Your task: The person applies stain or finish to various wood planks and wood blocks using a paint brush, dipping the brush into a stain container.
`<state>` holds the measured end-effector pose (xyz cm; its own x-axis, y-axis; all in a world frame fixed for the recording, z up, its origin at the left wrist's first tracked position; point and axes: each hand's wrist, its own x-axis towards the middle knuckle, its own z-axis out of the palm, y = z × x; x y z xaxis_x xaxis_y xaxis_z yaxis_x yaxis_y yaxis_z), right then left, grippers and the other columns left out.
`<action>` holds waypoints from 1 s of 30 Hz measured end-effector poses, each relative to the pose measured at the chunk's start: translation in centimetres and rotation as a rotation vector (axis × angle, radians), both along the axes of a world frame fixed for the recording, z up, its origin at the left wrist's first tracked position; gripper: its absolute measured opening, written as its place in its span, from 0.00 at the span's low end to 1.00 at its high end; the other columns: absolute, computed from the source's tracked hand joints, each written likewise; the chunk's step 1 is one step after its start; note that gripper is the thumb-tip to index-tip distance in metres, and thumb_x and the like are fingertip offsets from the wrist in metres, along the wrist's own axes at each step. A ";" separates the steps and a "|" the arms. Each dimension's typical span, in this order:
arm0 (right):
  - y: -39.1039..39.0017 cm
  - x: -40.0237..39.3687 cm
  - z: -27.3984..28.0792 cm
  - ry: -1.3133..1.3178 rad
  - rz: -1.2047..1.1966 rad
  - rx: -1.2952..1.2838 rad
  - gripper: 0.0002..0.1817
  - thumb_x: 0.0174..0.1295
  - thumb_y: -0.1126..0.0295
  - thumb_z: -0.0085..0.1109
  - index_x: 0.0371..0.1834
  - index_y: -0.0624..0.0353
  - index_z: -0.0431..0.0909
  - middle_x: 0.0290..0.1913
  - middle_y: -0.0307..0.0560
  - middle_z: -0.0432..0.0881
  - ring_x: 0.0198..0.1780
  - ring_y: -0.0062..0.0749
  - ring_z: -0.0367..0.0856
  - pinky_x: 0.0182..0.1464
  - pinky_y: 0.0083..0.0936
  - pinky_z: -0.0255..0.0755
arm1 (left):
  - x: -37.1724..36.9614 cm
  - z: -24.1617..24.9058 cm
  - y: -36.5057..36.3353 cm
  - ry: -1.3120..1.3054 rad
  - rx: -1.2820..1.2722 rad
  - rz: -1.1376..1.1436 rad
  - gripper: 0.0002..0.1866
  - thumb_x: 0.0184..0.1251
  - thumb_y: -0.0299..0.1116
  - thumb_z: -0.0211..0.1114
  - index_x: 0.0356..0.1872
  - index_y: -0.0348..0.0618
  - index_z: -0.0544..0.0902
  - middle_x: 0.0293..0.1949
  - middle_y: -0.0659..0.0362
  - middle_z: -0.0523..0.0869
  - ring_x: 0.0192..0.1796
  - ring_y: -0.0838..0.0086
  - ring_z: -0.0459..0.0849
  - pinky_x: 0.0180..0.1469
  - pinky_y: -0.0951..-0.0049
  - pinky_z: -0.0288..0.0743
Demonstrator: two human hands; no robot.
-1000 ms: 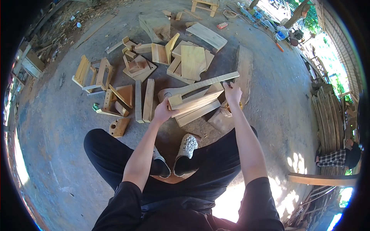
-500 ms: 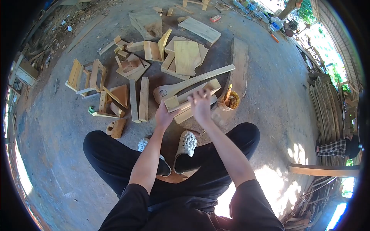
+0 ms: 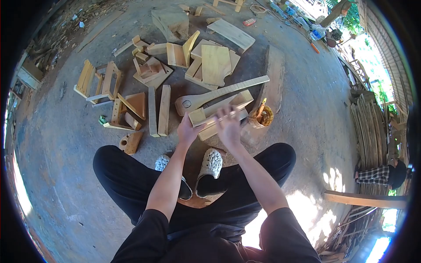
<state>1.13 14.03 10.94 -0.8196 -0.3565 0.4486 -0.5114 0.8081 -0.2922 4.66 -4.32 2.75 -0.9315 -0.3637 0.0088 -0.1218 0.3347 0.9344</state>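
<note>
My left hand (image 3: 187, 130) is closed around the near left end of a long pale wooden piece (image 3: 215, 109) with raised block ends, keeping it tilted up to the right. Over the middle of that piece's near edge lies my right hand (image 3: 228, 126). Its fingers are bent and smeared by motion, and whether anything is in them cannot be made out. Another wooden block (image 3: 209, 132) sits underneath. Just beyond lies a guitar-shaped wooden piece (image 3: 206, 98) with a ridged neck and a round hole. To the right stands a round woven container (image 3: 267, 118) holding a tool with an orange-yellow handle.
Two upright wooden bars (image 3: 163, 110) stand left of my hands. Small wooden frames (image 3: 98, 84) and cut boards (image 3: 215, 65) lie farther out. A long plank (image 3: 274, 72) stretches away at right. A person in a checked shirt (image 3: 372, 176) is at the far right.
My right hand has shifted slightly down along the wooden piece's near edge, and its fingers are more blurred. My left hand keeps its hold. The view has tilted a little.
</note>
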 end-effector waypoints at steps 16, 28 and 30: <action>0.7 -3.2 0.6 0.053 -0.125 -0.173 0.14 0.71 0.63 0.70 0.55 0.58 0.88 0.62 0.47 0.86 0.68 0.63 0.73 0.72 0.56 0.66 | -0.1 0.3 -0.1 -0.025 -0.002 -0.015 0.33 0.58 0.42 0.86 0.59 0.47 0.77 0.54 0.56 0.91 0.59 0.64 0.91 0.60 0.64 0.80; 1.0 -3.7 0.9 -0.128 -0.469 0.102 0.33 0.76 0.38 0.57 0.53 0.65 0.79 0.47 0.60 0.88 0.57 0.60 0.82 0.65 0.59 0.65 | 0.1 0.8 0.1 -0.010 -0.038 -0.021 0.34 0.58 0.44 0.86 0.61 0.47 0.77 0.55 0.55 0.90 0.60 0.60 0.90 0.61 0.62 0.81; 1.4 -4.0 -0.6 -0.206 -0.486 -0.006 0.33 0.77 0.38 0.56 0.53 0.65 0.77 0.46 0.60 0.88 0.57 0.59 0.82 0.64 0.58 0.66 | 0.1 0.5 0.2 0.003 -0.058 0.020 0.32 0.54 0.46 0.87 0.56 0.48 0.79 0.53 0.53 0.91 0.58 0.54 0.90 0.56 0.57 0.83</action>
<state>-2.83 15.42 10.31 -0.9610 0.0886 0.2621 -0.0099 0.9357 -0.3525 4.75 -4.09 3.24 -0.9241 -0.3806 0.0333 -0.1259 0.3857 0.9140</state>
